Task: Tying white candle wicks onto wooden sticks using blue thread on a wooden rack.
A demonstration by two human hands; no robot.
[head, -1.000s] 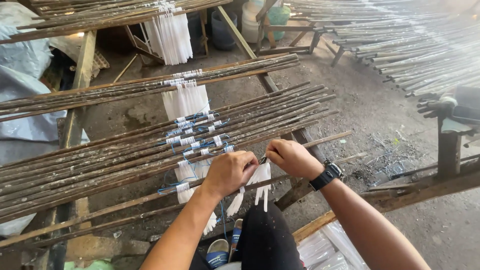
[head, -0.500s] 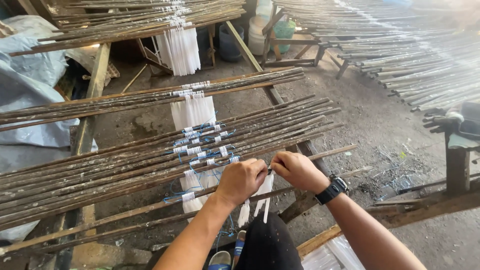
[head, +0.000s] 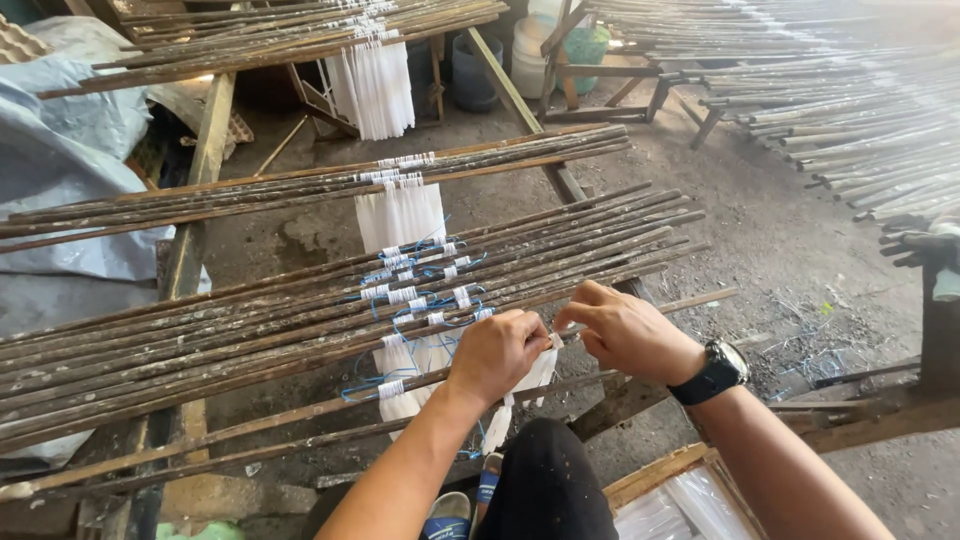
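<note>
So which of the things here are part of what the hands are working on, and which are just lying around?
In hand:
left hand
right hand
white strands hanging from the nearest stick
blue string

Lying about:
grey tarpaulin
buckets
far rack of sticks
gloves on a post

Sticks (head: 250,310) lie side by side across a rack (head: 195,230). Candles (head: 410,352) hang below the near sticks, left of left hand (head: 497,352). Right hand (head: 628,332) is beside it. A crate (head: 660,490) sits lower right, buckets (head: 535,45) far behind.
</note>
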